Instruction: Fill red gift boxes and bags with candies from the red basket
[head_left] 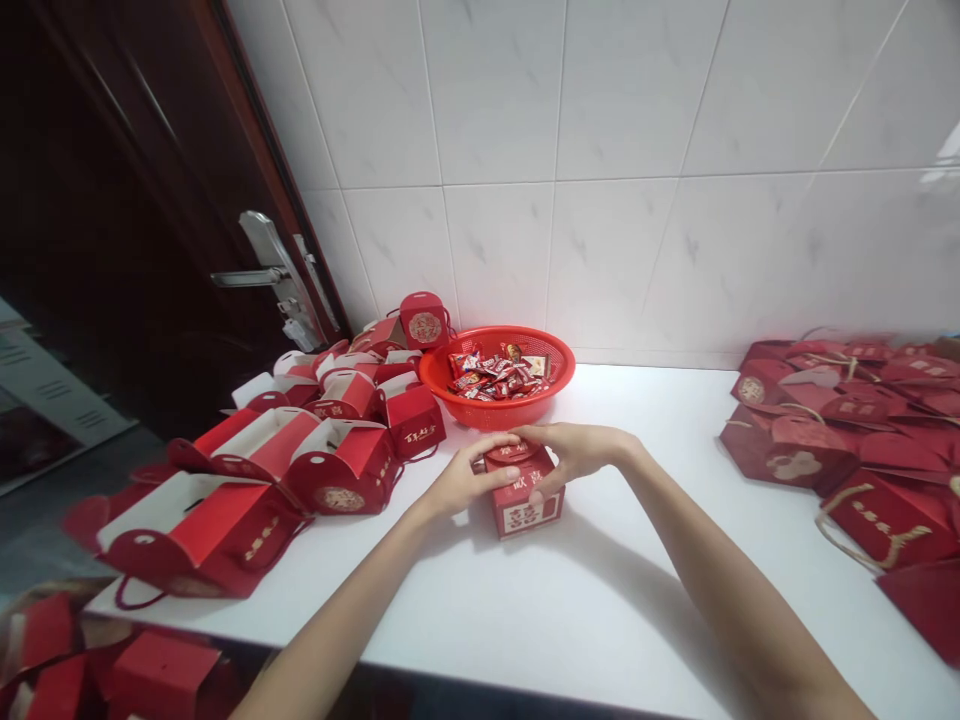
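Note:
A small red gift box (525, 515) with pale lettering and a double-happiness panel stands upright on the white table (600, 610). My left hand (466, 480) grips its left side and top, thumb lying across the front. From the right, my right hand (576, 455) curves over the lid, thumb against the front face and fingers at the top edge. Both hands partly cover the folded lid. Just behind the box sits a red plastic basket (499, 412) with wrapped sweets (502, 378) in it.
Several red boxes with raised end flaps (202, 530) crowd the table's left side. Closed red boxes (840, 410) are piled at the right. More red boxes (157, 675) lie below the front left edge. A tiled wall (615, 230) rises behind; a dark door (172, 200) is at left.

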